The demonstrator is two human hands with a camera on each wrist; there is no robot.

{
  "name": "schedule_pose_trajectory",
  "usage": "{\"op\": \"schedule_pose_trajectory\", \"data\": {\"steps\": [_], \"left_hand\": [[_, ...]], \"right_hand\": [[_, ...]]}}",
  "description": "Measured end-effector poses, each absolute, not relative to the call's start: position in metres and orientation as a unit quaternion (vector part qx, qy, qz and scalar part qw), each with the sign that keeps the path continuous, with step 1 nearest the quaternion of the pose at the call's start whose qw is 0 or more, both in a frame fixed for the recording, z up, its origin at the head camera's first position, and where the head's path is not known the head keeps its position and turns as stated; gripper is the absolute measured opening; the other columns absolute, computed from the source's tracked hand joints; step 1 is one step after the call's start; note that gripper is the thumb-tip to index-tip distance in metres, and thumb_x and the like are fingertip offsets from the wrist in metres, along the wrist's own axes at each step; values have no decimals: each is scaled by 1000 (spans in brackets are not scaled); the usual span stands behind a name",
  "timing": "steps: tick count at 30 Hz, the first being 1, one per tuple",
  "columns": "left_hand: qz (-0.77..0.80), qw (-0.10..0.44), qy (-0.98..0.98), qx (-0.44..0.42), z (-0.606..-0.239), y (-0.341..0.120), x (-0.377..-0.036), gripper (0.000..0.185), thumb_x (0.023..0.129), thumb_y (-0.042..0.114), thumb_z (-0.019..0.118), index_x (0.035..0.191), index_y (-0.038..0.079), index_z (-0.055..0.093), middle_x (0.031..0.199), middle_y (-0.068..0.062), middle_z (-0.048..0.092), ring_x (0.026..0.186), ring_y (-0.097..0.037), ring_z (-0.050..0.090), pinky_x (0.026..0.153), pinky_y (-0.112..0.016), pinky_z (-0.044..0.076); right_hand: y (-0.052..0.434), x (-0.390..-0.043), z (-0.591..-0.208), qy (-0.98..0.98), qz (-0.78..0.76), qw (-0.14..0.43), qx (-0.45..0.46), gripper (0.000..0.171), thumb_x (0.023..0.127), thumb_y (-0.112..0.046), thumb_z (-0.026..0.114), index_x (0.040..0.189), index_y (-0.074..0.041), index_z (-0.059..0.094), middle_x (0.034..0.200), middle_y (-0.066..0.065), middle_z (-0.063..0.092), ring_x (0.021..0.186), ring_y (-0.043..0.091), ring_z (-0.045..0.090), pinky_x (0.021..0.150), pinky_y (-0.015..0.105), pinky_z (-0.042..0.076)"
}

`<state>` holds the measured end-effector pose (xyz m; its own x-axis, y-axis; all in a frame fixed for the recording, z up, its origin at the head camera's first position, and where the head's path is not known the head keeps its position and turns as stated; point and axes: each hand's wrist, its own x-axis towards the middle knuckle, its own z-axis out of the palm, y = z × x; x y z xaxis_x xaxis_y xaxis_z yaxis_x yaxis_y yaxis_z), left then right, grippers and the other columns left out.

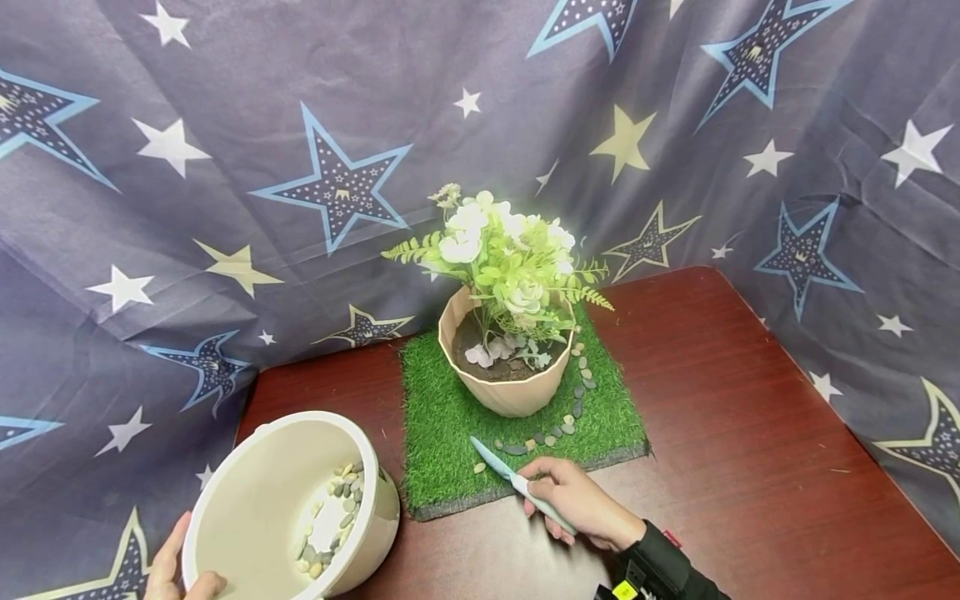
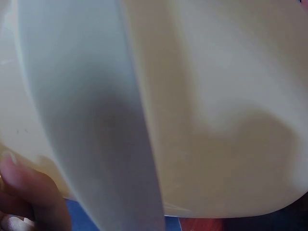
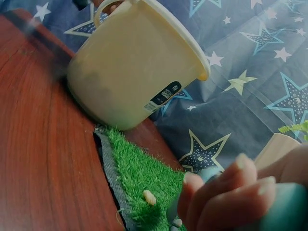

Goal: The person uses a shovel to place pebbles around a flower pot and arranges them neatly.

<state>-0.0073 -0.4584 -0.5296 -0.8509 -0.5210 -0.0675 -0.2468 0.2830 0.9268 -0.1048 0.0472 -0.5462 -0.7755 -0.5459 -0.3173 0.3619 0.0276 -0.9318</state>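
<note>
My left hand (image 1: 180, 560) grips the near-left rim of a cream bucket (image 1: 240, 492), thumb over the edge. The bucket tilts, its mouth facing up and toward me, and pebbles (image 1: 349, 492) lie inside. In the left wrist view the bucket's pale wall (image 2: 231, 72) fills most of the picture, with fingers (image 2: 33, 192) at the lower left. My right hand (image 1: 577, 500) holds a slim pale-blue tool (image 1: 546, 503) with a long blade-like end over the front of a green turf mat (image 1: 442, 475). The tool's tip is near a single pale pebble (image 1: 480, 468).
On the mat stands a beige pot (image 1: 510, 396) with soil and white flowers (image 1: 480, 229). Dark and pale pebbles (image 1: 577, 408) curve around its front and right. A reddish-brown table (image 1: 720, 417) lies beneath; a star-patterned curtain (image 1: 465, 50) hangs behind.
</note>
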Motion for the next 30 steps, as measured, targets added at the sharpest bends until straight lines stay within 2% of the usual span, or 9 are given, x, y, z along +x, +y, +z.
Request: {"op": "schedule_pose_trajectory", "data": {"steps": [5, 9, 17, 26, 30], "left_hand": [[-536, 132, -798, 242, -530, -458, -7, 103, 72, -18, 53, 163, 25, 33, 101, 45, 53, 81, 18, 55, 65, -4, 49], [-542, 138, -794, 238, -531, -459, -7, 102, 72, -18, 53, 163, 26, 34, 101, 43, 55, 80, 17, 57, 64, -5, 50], [-554, 137, -788, 233, -530, -457, -7, 103, 72, -20, 52, 163, 26, 34, 101, 41, 56, 78, 14, 58, 60, -8, 51], [-544, 124, -795, 238, -529, -459, -6, 103, 73, -18, 53, 164, 25, 31, 101, 41, 55, 78, 13, 58, 60, -9, 52], [-533, 125, -801, 241, -528, -456, -7, 103, 73, -18, 52, 164, 25, 31, 100, 42, 53, 79, 15, 57, 60, -8, 51]], "right_hand": [[43, -101, -545, 664, -661, 326, -126, 28, 102, -10, 53, 123, 6, 61, 83, 10, 68, 40, 5, 45, 32, 22, 37], [38, -100, -547, 671, -647, 336, -135, 26, 101, -7, 52, 121, 6, 62, 80, 9, 68, 38, 5, 43, 31, 23, 35], [39, -108, -555, 700, -624, 326, -125, 25, 103, -11, 55, 122, 3, 64, 83, 17, 71, 39, 6, 45, 31, 25, 36], [40, -126, -550, 704, -618, 322, -136, 30, 103, -10, 55, 128, 4, 62, 83, 18, 71, 39, 6, 45, 32, 23, 37], [40, -131, -549, 709, -617, 313, -137, 30, 103, -9, 53, 129, 4, 62, 84, 19, 71, 40, 7, 45, 32, 27, 37]]}}
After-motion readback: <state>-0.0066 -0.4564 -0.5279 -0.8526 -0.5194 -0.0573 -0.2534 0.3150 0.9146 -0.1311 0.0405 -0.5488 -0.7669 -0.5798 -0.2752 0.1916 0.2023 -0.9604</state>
